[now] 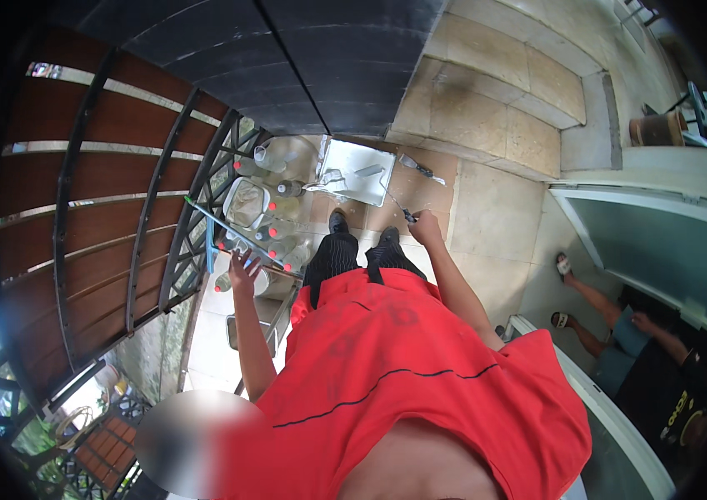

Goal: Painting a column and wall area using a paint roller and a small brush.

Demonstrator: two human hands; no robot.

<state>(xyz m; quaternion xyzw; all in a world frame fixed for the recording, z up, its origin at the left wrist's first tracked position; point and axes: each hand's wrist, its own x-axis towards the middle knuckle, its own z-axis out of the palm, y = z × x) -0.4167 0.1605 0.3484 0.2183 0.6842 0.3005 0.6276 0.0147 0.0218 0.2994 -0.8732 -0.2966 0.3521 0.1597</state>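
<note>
Okay, so the biggest thing here is the brown slatted fence, which sits well off to the left of the left grip. A dark panelled wall stands well ahead of both hands. Pale stone steps climb ahead and to the right of the right grip, with tiled floor below it. There's also a seated person, well over to the right of that same grip.

Next size down is a flat white tray (might be a board, can't really tell) on the floor, ahead of the right grip and a bit left. It has greyish smears or shapes on it, too small to make out. A white container is ahead of the left grip, and a bunch of clear bottles, lots with red caps, crowd around there. A long blue stick with a green end slants past just ahead of the left grip.

Small stuff: the right grip is closed around the dark handle of a thin tool, pointing ahead toward the tray. Another dark-handled tool lies straight ahead of it, just beside the tray. The left grip is wide, fingers spread near the bottles; can't tell if it's touching any.
</note>
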